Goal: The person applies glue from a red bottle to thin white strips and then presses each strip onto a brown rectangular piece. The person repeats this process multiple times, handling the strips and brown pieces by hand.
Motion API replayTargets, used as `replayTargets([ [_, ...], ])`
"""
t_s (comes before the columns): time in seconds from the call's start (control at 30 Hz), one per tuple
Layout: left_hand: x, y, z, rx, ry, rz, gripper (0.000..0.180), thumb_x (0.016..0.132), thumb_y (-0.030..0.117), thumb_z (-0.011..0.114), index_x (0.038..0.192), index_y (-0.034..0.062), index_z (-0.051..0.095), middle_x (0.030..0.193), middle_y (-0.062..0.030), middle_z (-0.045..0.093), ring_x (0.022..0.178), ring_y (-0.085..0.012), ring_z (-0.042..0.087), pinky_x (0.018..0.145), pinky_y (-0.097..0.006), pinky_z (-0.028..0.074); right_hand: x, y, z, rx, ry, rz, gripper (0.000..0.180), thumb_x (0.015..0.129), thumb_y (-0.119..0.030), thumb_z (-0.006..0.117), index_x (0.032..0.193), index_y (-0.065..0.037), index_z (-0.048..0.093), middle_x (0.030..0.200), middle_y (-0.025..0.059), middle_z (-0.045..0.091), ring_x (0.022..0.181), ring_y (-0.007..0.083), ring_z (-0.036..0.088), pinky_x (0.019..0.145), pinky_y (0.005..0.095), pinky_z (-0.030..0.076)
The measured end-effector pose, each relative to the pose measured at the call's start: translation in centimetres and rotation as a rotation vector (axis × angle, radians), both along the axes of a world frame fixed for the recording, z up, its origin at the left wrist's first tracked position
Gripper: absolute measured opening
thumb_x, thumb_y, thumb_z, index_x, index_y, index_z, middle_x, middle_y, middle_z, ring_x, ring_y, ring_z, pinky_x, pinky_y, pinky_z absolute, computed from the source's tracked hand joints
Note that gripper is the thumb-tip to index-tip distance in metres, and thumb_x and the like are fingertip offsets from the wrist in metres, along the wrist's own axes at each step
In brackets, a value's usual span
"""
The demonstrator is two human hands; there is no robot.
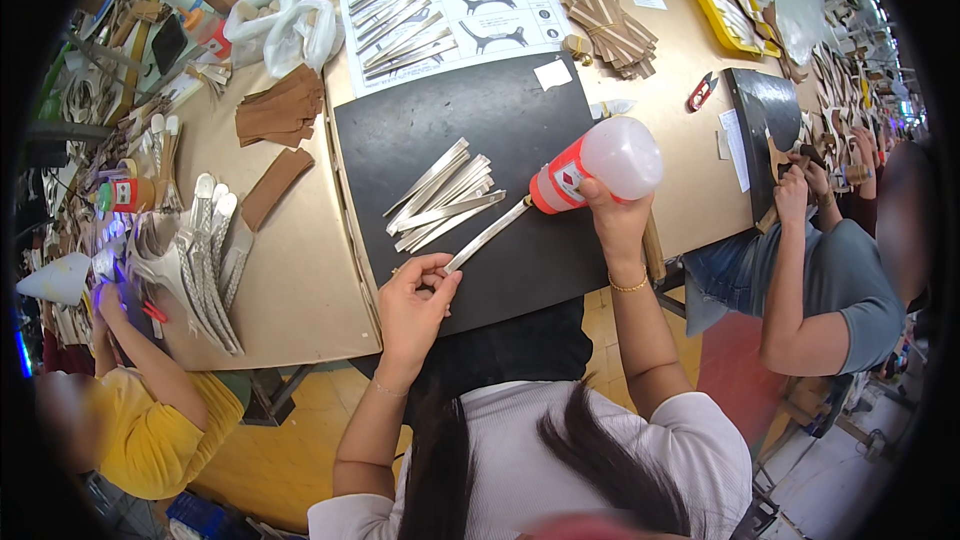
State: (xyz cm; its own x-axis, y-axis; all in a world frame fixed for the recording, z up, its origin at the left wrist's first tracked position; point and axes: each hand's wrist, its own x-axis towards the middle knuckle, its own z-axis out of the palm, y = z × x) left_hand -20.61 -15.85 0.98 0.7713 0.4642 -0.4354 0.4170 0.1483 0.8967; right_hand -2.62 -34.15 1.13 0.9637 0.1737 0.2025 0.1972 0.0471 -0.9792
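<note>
My right hand (612, 215) grips a squeeze bottle (622, 155) with a clear body and a red label, tilted so its nozzle points down to the left. The nozzle tip meets the far end of a thin pale strip (490, 233). Between thumb and fingers, my left hand (418, 295) pinches the near end of that strip over the black mat (520, 130). Just beyond my left hand lies a loose pile of similar pale strips (445, 195). Whether liquid is leaving the nozzle is too small to tell.
Printed sheets (480, 15) with more strips lie beyond the mat. Brown leather pieces (280, 105) and braided straps (205, 260) are on the left. A bundle of strips (612, 30), red snips (702, 90) and a yellow tray (735, 15) sit right. Co-workers sit on both sides.
</note>
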Motion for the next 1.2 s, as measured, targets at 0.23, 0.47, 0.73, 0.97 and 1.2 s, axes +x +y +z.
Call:
replayTargets([
  [0.23, -0.1, 0.1, -0.3, 0.046, 0.009, -0.020, 0.022, 0.086, 0.003, 0.073, 0.106, -0.0041, 0.069, 0.080, -0.0043, 0.064, 0.061, -0.0045, 0.058, 0.051, -0.019, 0.048, -1.4, 1.0, -0.1, 0.045, 0.036, 0.034, 0.050, 0.074, -0.024, 0.090, 0.108, 0.002, 0.064, 0.098, 0.0067, 0.070, 0.089, 0.0139, 0.066, 0.079, 0.0293, 0.054],
  [0.47, -0.2, 0.2, -0.6, 0.010, -0.004, -0.005, 0.023, 0.086, 0.002, 0.072, 0.108, -0.0039, 0.069, 0.079, -0.0038, 0.065, 0.060, -0.0048, 0.058, 0.052, -0.020, 0.046, -3.2, 2.2, -0.8, 0.121, 0.105, 0.108, 0.048, 0.075, -0.023, 0.089, 0.108, 0.003, 0.066, 0.098, 0.0066, 0.071, 0.088, 0.0128, 0.067, 0.078, 0.0283, 0.054],
  [0.73, -0.1, 0.1, -0.6, -0.002, -0.035, 0.012, 0.023, 0.086, 0.000, 0.071, 0.108, -0.0050, 0.066, 0.083, -0.0047, 0.066, 0.063, -0.0044, 0.058, 0.053, -0.019, 0.047, -5.1, 4.2, -1.2, 0.230, 0.199, 0.179, 0.046, 0.076, -0.022, 0.088, 0.106, 0.004, 0.067, 0.098, 0.0070, 0.072, 0.088, 0.0127, 0.067, 0.079, 0.0284, 0.055],
  [0.97, -0.1, 0.0, -0.7, -0.040, -0.017, 0.044, 0.024, 0.086, 0.000, 0.071, 0.108, -0.0058, 0.064, 0.086, -0.0046, 0.066, 0.065, -0.0050, 0.059, 0.054, -0.019, 0.048, -6.0, 4.8, -1.9, 0.269, 0.211, 0.218, 0.056, 0.077, -0.029, 0.087, 0.115, 0.003, 0.061, 0.105, 0.0073, 0.069, 0.095, 0.0123, 0.065, 0.084, 0.0301, 0.054],
  [1.2, 2.2, 1.5, 1.7, -0.145, -0.065, 0.038, 0.024, 0.085, 0.001, 0.075, 0.106, -0.0044, 0.065, 0.082, -0.0048, 0.065, 0.069, -0.0072, 0.061, 0.053, -0.019, 0.047, -0.5, 1.6, -0.9, 0.556, 0.330, -0.020, 0.067, 0.090, -0.053, 0.066, 0.131, -0.004, 0.047, 0.116, 0.0064, 0.061, 0.108, 0.0190, 0.062, 0.094, 0.0374, 0.055],
])
